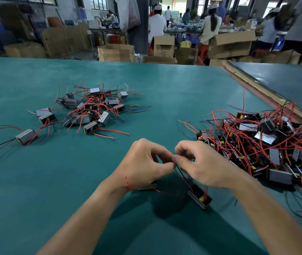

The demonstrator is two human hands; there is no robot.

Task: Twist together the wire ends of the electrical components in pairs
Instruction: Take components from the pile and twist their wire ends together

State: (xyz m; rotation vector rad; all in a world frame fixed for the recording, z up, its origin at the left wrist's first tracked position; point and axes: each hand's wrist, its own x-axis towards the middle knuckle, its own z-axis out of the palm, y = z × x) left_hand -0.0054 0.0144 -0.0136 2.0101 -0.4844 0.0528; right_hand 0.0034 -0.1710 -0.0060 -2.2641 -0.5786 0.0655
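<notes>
A small black and grey transformer (200,198) with a yellow part hangs just above the green table (165,100), below my hands. Thin red and black wires (180,174) rise from it to my fingertips. My left hand (144,162) and my right hand (200,162) meet above it, and both pinch the wire ends between thumb and fingers. Another red wire (128,183) curls beside my left wrist. A second component (147,187) lies partly hidden under my left hand.
A scattered group of transformers with red and black leads (91,109) lies at the left centre. A dense tangled heap of them (268,144) lies at the right. A second table (284,80) adjoins at the far right. People and cardboard boxes (231,43) stand beyond.
</notes>
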